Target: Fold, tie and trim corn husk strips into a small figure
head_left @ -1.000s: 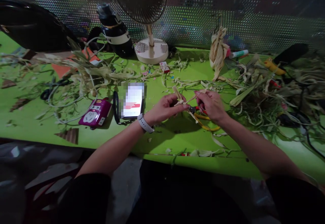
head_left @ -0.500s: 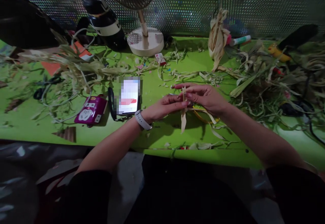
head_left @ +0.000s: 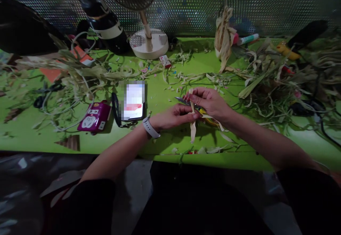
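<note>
A pale strip of dried corn husk (head_left: 193, 128) hangs upright between my hands, its lower end loose above the green table. My left hand (head_left: 178, 117) is closed, pinching the strip near its middle between thumb and fingers. With thumb and fingertips, my right hand (head_left: 211, 103) is closed on the strip's upper end. Scissors with yellow handles (head_left: 210, 122) are at my right hand, and their metal blades (head_left: 181, 101) point left behind the strip. Whether the right fingers also grip the scissors, I cannot tell. Other thin husk pieces (head_left: 226, 137) trail below my right hand.
Left of my hands are a phone (head_left: 134, 100) and a purple power socket box (head_left: 94, 117). Behind stand a white fan base (head_left: 149, 44), a dark bottle (head_left: 106, 25) and a husk bundle (head_left: 223, 37). Tangled husks (head_left: 269, 78) and a yellow-necked tool (head_left: 287, 51) lie right.
My right fingers have curled in from their more stretched pose, and the scissor blades now show behind the strip. The whole view has shifted slightly.
</note>
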Demonstrator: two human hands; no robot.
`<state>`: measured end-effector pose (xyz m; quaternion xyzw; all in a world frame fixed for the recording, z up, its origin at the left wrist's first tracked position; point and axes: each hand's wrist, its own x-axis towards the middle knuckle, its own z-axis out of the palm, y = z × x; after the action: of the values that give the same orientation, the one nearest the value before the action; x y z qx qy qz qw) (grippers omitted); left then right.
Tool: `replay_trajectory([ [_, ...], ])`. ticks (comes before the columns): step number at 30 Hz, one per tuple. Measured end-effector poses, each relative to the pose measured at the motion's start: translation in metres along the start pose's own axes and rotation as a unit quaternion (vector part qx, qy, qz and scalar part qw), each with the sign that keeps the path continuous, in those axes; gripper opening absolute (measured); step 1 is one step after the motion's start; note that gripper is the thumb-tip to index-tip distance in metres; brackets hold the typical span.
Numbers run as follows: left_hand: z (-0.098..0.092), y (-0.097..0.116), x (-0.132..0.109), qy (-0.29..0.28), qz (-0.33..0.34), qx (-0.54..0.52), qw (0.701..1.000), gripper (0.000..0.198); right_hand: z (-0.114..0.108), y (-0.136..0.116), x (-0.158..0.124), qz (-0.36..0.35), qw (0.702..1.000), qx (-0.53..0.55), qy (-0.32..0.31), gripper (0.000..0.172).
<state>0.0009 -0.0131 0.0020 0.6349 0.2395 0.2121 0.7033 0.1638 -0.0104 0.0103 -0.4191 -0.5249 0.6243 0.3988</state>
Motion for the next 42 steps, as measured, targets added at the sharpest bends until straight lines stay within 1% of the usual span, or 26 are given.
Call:
replay_trajectory([
  [2,0.002,-0.006,0.002,0.025,0.0,-0.034,0.999,0.028,-0.005,-0.005,0.002,0.008,1.0,-0.003,-0.008,0.037],
  [4,0.001,-0.013,0.005,0.082,0.015,-0.103,0.991,0.028,-0.014,-0.01,0.006,0.011,1.0,0.003,0.001,0.034],
  [6,0.0,-0.017,0.008,0.142,0.039,-0.19,0.971,0.028,-0.025,-0.013,0.011,-0.011,0.999,0.013,0.048,0.031],
  [9,-0.003,-0.017,0.011,0.205,0.069,-0.289,0.933,0.024,-0.036,-0.009,0.018,-0.056,0.984,0.013,0.167,0.022],
  [10,-0.003,-0.016,0.011,0.223,0.078,-0.309,0.921,0.024,-0.037,-0.006,0.019,-0.055,0.979,0.012,0.198,0.02],
  [11,-0.003,-0.015,0.012,0.242,0.086,-0.324,0.91,0.023,-0.037,-0.003,0.019,-0.042,0.976,0.01,0.213,0.02],
  [12,-0.003,-0.014,0.012,0.26,0.091,-0.335,0.901,0.022,-0.035,0.001,0.018,-0.023,0.976,0.005,0.215,0.02],
  [13,-0.002,-0.013,0.012,0.277,0.094,-0.341,0.893,0.022,-0.032,0.004,0.017,0.0,0.979,-0.005,0.203,0.021],
  [15,-0.002,-0.013,0.014,0.312,0.097,-0.347,0.879,0.021,-0.024,0.009,0.013,0.032,0.987,-0.043,0.149,0.018],
  [17,-0.002,-0.015,0.016,0.348,0.104,-0.35,0.864,0.02,-0.014,0.01,0.009,0.019,0.992,-0.082,0.099,0.008],
  [20,-0.001,-0.017,0.017,0.391,0.12,-0.354,0.841,0.019,-0.002,0.013,0.004,-0.007,0.997,-0.077,0.027,0.019],
  [21,0.0,-0.018,0.018,0.395,0.122,-0.353,0.839,0.02,0.001,0.014,0.003,-0.006,0.997,-0.074,0.002,0.021],
  [23,0.003,-0.02,0.017,0.391,0.12,-0.347,0.844,0.024,0.005,0.019,0.001,-0.004,0.995,-0.093,-0.039,0.025],
  [25,0.005,-0.021,0.016,0.381,0.126,-0.341,0.85,0.029,0.008,0.023,0.0,-0.012,0.991,-0.121,-0.051,0.025],
  [27,0.006,-0.021,0.016,0.354,0.127,-0.347,0.859,0.031,0.008,0.025,0.0,-0.024,0.991,-0.122,-0.054,0.023],
  [31,0.003,-0.016,0.014,0.271,0.104,-0.358,0.888,0.035,0.007,0.02,-0.001,-0.015,0.992,-0.084,-0.089,0.024],
  [33,0.001,-0.014,0.014,0.259,0.105,-0.34,0.898,0.037,0.007,0.018,-0.001,-0.007,0.992,-0.081,-0.094,0.025],
  [36,-0.004,-0.015,0.014,0.263,0.114,-0.299,0.91,0.038,0.007,0.015,-0.003,0.01,0.99,-0.095,-0.1,0.026],
  [38,-0.007,-0.018,0.014,0.283,0.125,-0.267,0.913,0.036,0.007,0.013,-0.004,0.003,0.988,-0.108,-0.107,0.026],
  [42,-0.011,-0.021,0.014,0.335,0.165,-0.239,0.897,0.031,0.006,0.008,-0.006,-0.01,0.986,-0.121,-0.116,0.025],
])
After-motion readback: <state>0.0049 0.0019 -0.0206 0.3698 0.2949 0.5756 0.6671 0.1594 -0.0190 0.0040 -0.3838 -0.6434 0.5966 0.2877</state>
